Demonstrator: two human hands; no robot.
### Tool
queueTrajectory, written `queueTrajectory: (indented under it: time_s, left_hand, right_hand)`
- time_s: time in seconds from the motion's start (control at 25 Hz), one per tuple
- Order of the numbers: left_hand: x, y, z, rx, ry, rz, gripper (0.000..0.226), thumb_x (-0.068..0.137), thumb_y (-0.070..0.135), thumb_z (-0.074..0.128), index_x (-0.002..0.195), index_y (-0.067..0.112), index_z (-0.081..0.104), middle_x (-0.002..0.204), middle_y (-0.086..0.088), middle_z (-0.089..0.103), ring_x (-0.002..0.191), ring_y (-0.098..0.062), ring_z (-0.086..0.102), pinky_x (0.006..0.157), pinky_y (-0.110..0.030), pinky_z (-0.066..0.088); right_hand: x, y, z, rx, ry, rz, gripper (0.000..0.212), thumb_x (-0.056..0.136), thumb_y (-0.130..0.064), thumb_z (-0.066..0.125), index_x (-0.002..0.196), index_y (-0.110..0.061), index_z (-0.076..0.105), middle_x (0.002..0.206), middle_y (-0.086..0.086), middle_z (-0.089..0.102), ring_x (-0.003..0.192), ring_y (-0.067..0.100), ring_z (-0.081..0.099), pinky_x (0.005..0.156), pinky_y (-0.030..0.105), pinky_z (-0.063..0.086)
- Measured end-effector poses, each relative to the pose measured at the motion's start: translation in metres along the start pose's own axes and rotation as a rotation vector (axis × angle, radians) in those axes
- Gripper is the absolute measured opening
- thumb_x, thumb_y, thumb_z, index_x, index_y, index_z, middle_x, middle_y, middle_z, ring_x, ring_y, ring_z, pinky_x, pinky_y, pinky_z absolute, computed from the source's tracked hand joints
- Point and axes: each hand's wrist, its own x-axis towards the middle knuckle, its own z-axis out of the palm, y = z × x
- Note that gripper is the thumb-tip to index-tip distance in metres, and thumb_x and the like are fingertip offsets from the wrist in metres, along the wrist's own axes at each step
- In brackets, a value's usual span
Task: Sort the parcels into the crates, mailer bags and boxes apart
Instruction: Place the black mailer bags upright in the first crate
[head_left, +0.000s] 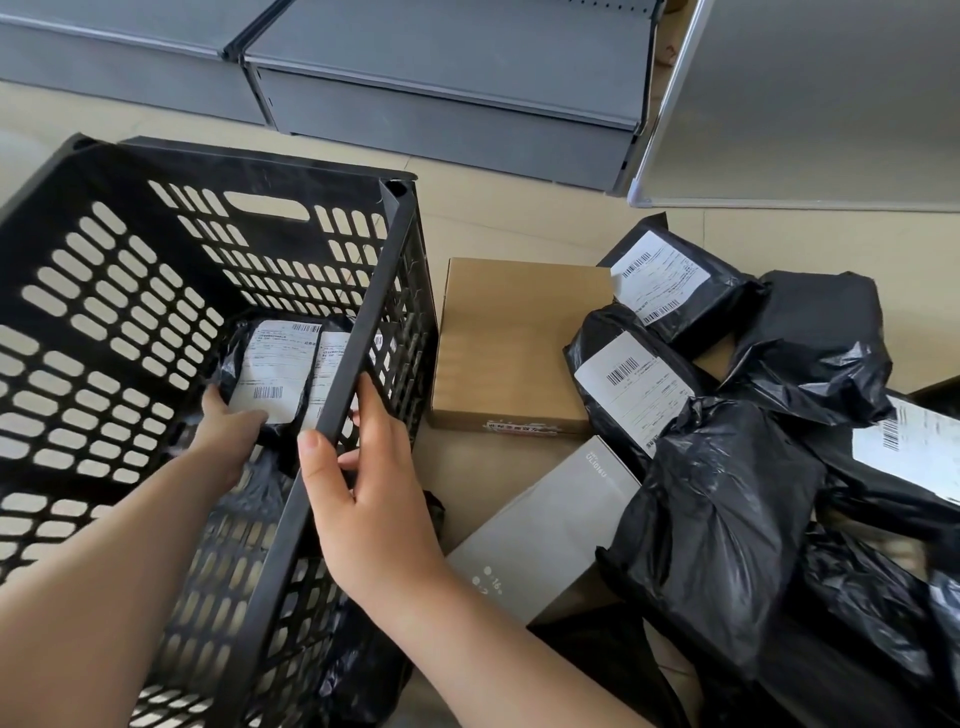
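From the head view, a black mailer bag (270, 371) with a white barcode label lies at the bottom of the black slotted crate (119, 312), a second labelled bag just beside it. The left hand (228, 431) reaches down inside, fingers closed on the bag's near end. The right hand (374, 478) grips the crate's right rim, thumb over the top. Outside on the floor lie a brown box (511, 338), a grey box (545, 525) and heaped black bags (727, 493).
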Motion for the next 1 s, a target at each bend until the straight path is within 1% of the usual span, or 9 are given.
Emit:
queueTrajectory:
  time_s: [0.08, 0.16, 0.24, 0.36, 0.44, 0.56, 0.72, 0.84, 1.0]
  left_hand:
    - [0.0, 0.0, 0.005, 0.051, 0.079, 0.003, 0.089, 0.086, 0.013, 0.059, 0.157, 0.026, 0.008, 0.157, -0.015, 0.03, 0.138, -0.038, 0.035, 0.111, -0.052, 0.035]
    - [-0.006, 0.004, 0.009, 0.126, 0.156, 0.008, 0.089, 0.086, 0.02, 0.062, 0.157, 0.023, 0.009, 0.161, -0.011, 0.019, 0.145, -0.035, 0.023, 0.116, -0.053, 0.024]
    - [-0.015, 0.009, 0.011, 0.177, 0.177, 0.021, 0.085, 0.087, 0.029, 0.06, 0.157, 0.023, 0.011, 0.163, -0.008, 0.014, 0.148, -0.033, 0.014, 0.118, -0.054, 0.016]
    - [-0.023, 0.021, 0.005, 0.185, 0.159, 0.077, 0.081, 0.087, 0.037, 0.055, 0.157, 0.025, 0.015, 0.163, -0.007, 0.014, 0.149, -0.032, 0.011, 0.118, -0.056, 0.014]
    - [-0.031, 0.028, -0.001, 0.174, 0.133, 0.117, 0.078, 0.088, 0.043, 0.05, 0.156, 0.026, 0.016, 0.163, -0.006, 0.016, 0.148, -0.032, 0.013, 0.117, -0.058, 0.016]
    - [-0.057, 0.05, -0.01, 0.043, 0.085, 0.185, 0.073, 0.089, 0.048, 0.044, 0.155, 0.028, 0.019, 0.161, -0.005, 0.023, 0.147, -0.03, 0.022, 0.117, -0.055, 0.021]
    - [-0.105, 0.084, -0.017, -0.057, -0.004, 0.302, 0.062, 0.099, 0.045, 0.039, 0.155, 0.027, 0.021, 0.161, 0.0, 0.026, 0.145, -0.024, 0.027, 0.116, -0.045, 0.022]
    - [-0.148, 0.111, -0.022, -0.093, -0.044, 0.409, 0.057, 0.1, 0.044, 0.039, 0.154, 0.03, 0.024, 0.159, 0.003, 0.03, 0.144, -0.021, 0.03, 0.115, -0.042, 0.023]
    - [-0.198, 0.141, -0.008, -0.123, -0.086, 0.578, 0.052, 0.1, 0.035, 0.044, 0.15, 0.029, 0.032, 0.153, 0.008, 0.037, 0.138, -0.012, 0.036, 0.109, -0.032, 0.026]
  right_hand:
    - [-0.001, -0.001, -0.001, 0.016, -0.005, 0.017, 0.068, 0.1, -0.055, 0.046, 0.159, -0.04, 0.016, 0.151, -0.011, 0.034, 0.13, 0.014, 0.049, 0.11, 0.034, 0.044]
    - [-0.003, -0.002, 0.0, 0.055, 0.0, 0.041, 0.068, 0.099, -0.055, 0.047, 0.158, -0.04, 0.016, 0.151, -0.012, 0.035, 0.131, 0.012, 0.047, 0.111, 0.033, 0.042]
    - [-0.006, -0.005, -0.001, 0.1, 0.0, 0.061, 0.07, 0.098, -0.056, 0.049, 0.158, -0.04, 0.017, 0.152, -0.013, 0.036, 0.134, 0.011, 0.045, 0.113, 0.035, 0.041]
    - [-0.003, -0.008, -0.003, 0.128, -0.024, 0.098, 0.068, 0.098, -0.057, 0.05, 0.156, -0.041, 0.019, 0.151, -0.013, 0.037, 0.134, 0.013, 0.047, 0.113, 0.039, 0.041]
    - [-0.001, -0.013, -0.007, 0.12, -0.04, 0.115, 0.068, 0.096, -0.058, 0.05, 0.155, -0.042, 0.021, 0.152, -0.011, 0.038, 0.132, 0.019, 0.05, 0.112, 0.043, 0.043]
    - [-0.004, -0.024, -0.023, 0.121, -0.065, 0.159, 0.07, 0.097, -0.059, 0.049, 0.157, -0.04, 0.018, 0.158, -0.009, 0.035, 0.138, 0.016, 0.046, 0.115, 0.042, 0.038]
    - [-0.007, -0.037, -0.066, 0.087, -0.022, 0.197, 0.07, 0.099, -0.059, 0.046, 0.158, -0.037, 0.017, 0.159, -0.009, 0.037, 0.144, 0.015, 0.038, 0.118, 0.039, 0.03]
    - [-0.009, -0.048, -0.105, 0.045, 0.02, 0.2, 0.071, 0.099, -0.06, 0.044, 0.159, -0.036, 0.016, 0.156, -0.007, 0.04, 0.144, 0.016, 0.038, 0.115, 0.041, 0.03]
    - [-0.016, -0.054, -0.164, -0.053, 0.111, 0.246, 0.071, 0.1, -0.059, 0.045, 0.159, -0.033, 0.017, 0.162, -0.003, 0.032, 0.146, 0.021, 0.035, 0.117, 0.044, 0.03]
